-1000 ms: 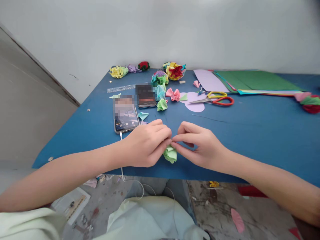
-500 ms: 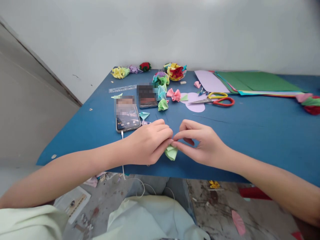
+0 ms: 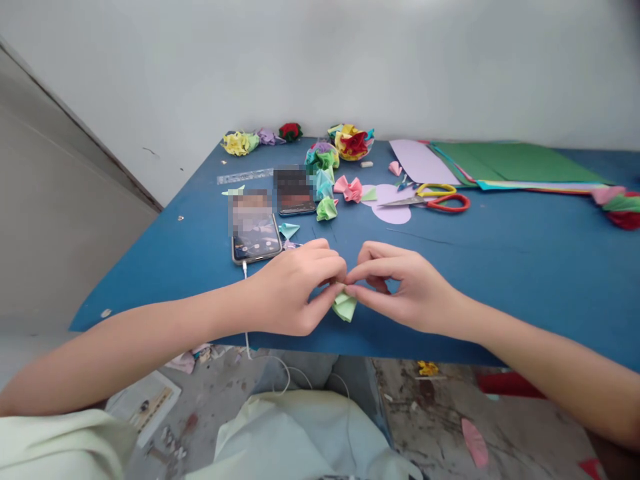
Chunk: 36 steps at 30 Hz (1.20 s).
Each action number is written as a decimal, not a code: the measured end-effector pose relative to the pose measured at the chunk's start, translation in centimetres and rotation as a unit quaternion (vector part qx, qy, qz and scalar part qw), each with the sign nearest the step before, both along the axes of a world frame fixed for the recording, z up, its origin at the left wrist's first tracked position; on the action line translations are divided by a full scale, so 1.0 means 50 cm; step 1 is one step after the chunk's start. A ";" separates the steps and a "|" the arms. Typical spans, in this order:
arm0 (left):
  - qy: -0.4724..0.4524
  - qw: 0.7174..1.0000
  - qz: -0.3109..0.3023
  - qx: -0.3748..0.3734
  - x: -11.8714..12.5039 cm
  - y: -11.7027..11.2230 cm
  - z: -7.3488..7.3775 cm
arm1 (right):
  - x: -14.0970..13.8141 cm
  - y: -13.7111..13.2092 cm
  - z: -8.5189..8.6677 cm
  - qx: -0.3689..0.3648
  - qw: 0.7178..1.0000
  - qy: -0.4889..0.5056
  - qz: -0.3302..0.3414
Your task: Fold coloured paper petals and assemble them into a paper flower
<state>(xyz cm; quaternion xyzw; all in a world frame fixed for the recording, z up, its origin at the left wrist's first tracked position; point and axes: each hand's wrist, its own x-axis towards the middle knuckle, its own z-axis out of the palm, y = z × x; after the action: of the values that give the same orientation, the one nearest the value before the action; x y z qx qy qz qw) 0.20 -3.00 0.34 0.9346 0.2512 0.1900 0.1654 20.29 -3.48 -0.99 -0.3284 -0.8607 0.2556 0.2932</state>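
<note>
A small folded piece of light green paper (image 3: 345,308) hangs between my two hands, just above the front part of the blue table (image 3: 505,287). My left hand (image 3: 307,283) pinches its upper end between thumb and fingers. From the other side, my right hand (image 3: 400,287) closes thumb and forefinger on the same end, so the fingertips of both hands nearly meet. The pinched part of the paper is hidden by the fingers. Beyond my left hand lie a small blue folded paper piece (image 3: 289,231) and a phone (image 3: 257,237) with a white cable plugged in.
Scissors (image 3: 435,199) lie on purple cut paper (image 3: 393,212). Behind are a second phone (image 3: 296,193), a clear ruler (image 3: 245,177), a pink paper bow (image 3: 349,189) and several crumpled paper flowers (image 3: 353,143). Green paper sheets (image 3: 520,162) are stacked at back right. Scraps litter the floor.
Almost everything holds still. My left thumb has bent and drawn back slightly from the fingers, and the green paper has shifted a little to the right.
</note>
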 end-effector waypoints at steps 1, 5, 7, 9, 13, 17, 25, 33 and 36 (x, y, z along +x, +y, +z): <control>-0.002 1.000 0.001 -0.004 0.000 0.000 0.000 | 0.000 0.000 0.000 0.000 1.000 -0.002 -0.001; 0.000 1.000 0.003 -0.013 -0.002 0.000 0.003 | 0.001 -0.001 0.002 -0.001 1.000 -0.003 0.001; 0.001 1.000 0.003 -0.012 -0.002 0.001 0.004 | 0.001 -0.001 0.003 -0.002 1.000 -0.004 0.005; -0.001 1.000 0.008 -0.012 -0.001 0.002 0.006 | 0.002 -0.001 0.004 0.001 1.000 0.001 0.009; -0.013 1.000 0.015 0.003 0.000 0.005 0.005 | 0.002 -0.001 0.002 0.026 0.999 0.024 0.005; -0.025 0.999 -0.005 0.044 -0.001 0.006 -0.002 | 0.001 -0.001 -0.002 0.046 0.999 0.028 -0.003; -0.030 0.998 -0.011 0.061 -0.001 0.008 -0.009 | 0.001 -0.002 -0.003 0.053 0.998 0.017 -0.010; -0.160 0.985 0.055 -0.039 -0.005 -0.002 0.004 | 0.001 -0.011 0.004 0.105 0.992 0.059 -0.034; -0.284 0.926 0.129 -0.212 -0.005 0.009 0.005 | 0.005 -0.021 0.006 0.173 0.973 0.129 -0.082</control>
<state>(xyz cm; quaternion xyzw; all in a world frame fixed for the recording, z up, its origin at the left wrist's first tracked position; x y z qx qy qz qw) -0.02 -2.54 0.57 0.7442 0.3463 0.4095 0.3982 20.55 -4.52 -0.70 -0.3064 -0.8167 0.1184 0.4744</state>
